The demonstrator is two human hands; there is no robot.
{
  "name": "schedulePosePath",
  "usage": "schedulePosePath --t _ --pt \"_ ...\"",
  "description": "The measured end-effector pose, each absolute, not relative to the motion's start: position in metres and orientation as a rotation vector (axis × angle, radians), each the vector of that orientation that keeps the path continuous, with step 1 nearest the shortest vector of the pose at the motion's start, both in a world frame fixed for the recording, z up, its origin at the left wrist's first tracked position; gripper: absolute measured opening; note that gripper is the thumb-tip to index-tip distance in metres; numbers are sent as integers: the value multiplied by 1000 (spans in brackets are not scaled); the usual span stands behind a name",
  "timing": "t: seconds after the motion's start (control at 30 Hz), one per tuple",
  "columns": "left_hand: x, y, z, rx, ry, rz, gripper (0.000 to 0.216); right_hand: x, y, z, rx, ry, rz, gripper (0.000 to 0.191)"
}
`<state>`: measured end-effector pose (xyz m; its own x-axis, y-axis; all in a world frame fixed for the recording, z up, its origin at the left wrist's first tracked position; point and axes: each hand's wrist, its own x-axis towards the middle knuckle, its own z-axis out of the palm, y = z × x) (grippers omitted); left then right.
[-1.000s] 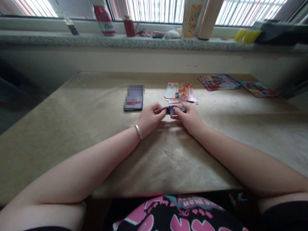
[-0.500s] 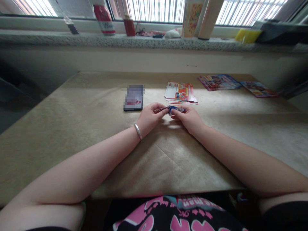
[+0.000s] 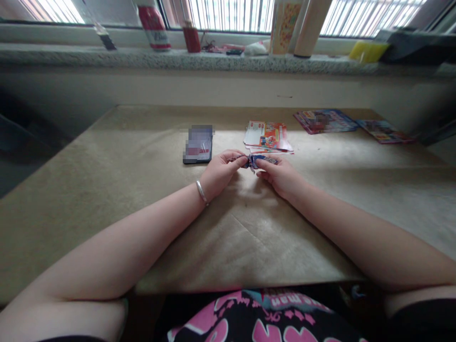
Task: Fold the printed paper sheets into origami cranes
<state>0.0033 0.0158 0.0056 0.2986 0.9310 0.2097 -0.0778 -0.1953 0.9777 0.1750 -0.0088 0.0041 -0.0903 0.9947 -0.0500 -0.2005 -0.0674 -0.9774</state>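
Between my two hands is a small blue printed card packet (image 3: 251, 162), crumpled in the middle where a torn-looking pale strip hangs down. My left hand (image 3: 220, 172) pinches its left part between thumb and fingers. On the right part, my right hand (image 3: 285, 175) grips with the thumb on top, its lower fingers curled beneath. Much of the packet is covered by my fingers. Just beyond it lies a loose stack of orange and white printed cards (image 3: 272, 135).
A dark phone-like device (image 3: 198, 144), partly pixelated, lies left of the cards. Two groups of colourful packets, one fanned (image 3: 329, 119) and one smaller (image 3: 383, 132), rest at the back right of the table (image 3: 107, 190). Bottles and other items stand on the stone windowsill (image 3: 221, 61).
My hands have drawn slightly apart, both still on the packet. Its middle now looks more crumpled and stretched, and the pale strip hangs lower.
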Motion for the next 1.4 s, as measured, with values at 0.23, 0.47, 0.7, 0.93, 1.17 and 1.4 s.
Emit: schedulePosePath --t 0.23,0.47,0.7,0.93,1.17,1.4 --pt "3 17 3 1390 828 1143 30 178 -7 7 -1067 -1068 1431 31" --pt "4 19 4 1356 825 1075 35 176 -8 5 -1082 -1105 1413 34" --pt "3 18 4 1452 839 1071 34 177 -6 5 -1063 -1071 1448 35" --pt "4 19 4 1402 754 1105 35 182 -3 5 -998 -988 1563 35" --pt "5 18 3 1381 746 1097 36 179 -2 1 -964 -965 1537 36" --pt "6 17 4 1345 731 1106 37 176 -2 0 -897 -966 1491 35"
